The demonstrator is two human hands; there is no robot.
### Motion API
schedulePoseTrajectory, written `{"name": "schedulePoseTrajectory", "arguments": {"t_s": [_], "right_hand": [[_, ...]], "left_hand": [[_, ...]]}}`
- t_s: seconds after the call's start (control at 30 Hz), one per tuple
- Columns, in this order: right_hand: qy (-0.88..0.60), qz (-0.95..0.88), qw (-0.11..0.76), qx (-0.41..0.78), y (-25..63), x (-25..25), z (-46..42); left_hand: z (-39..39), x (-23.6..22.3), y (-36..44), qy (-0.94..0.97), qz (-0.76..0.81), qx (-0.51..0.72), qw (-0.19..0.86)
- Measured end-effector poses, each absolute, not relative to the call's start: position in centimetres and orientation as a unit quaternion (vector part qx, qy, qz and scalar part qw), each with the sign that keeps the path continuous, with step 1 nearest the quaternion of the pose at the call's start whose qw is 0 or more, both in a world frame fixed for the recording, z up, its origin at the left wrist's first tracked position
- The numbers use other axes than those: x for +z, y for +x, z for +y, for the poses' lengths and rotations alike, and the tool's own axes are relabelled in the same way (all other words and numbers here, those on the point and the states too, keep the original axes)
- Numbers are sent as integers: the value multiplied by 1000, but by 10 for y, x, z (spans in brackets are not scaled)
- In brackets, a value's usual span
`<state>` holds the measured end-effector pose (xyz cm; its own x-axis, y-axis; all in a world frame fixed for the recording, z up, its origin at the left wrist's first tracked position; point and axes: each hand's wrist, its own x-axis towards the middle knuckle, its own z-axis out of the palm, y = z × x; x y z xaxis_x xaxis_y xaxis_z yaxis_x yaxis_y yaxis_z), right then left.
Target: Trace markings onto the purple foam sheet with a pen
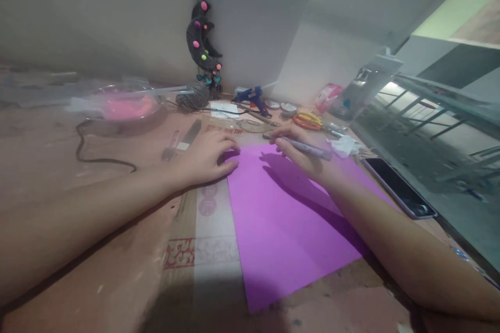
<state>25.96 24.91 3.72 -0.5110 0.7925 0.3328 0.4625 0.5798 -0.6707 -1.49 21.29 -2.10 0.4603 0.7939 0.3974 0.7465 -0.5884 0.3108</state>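
Observation:
A bright purple sheet (289, 239) lies flat, partly over printed cardboard (214, 255). My left hand (214, 157) rests at its upper left edge, fingers slightly bent and thumb apart, with nothing gripped. Above the sheet's far edge, my right hand (299, 158) is closed around a grey pen (308, 149). The pen's front end points left and its back end slants over the hand toward the wrist. The shadow of my right hand and arm falls across the purple surface.
A phone (400, 187) lies by the table's right edge. Behind the sheet are a blue glue gun (250, 96), orange-and-yellow scissors (308, 120), grey yarn (192, 98) and crumpled white tissue (344, 145). A moon-shaped ornament (199, 44) hangs on the wall. Pink material in a bowl (128, 106) stands left.

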Motion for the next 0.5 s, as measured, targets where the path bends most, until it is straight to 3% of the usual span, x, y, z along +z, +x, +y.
{"name": "schedulePoseTrajectory", "arguments": {"t_s": [0.13,0.3,0.5], "right_hand": [[-369,-885,263,110,272,42,262],[-431,-892,133,3,268,34,298],[-424,-895,137,21,253,8,343]], "left_hand": [[210,-21,-14,893,383,233,43],[211,-26,-15,912,345,212,66],[210,-29,-14,910,351,210,60]]}}
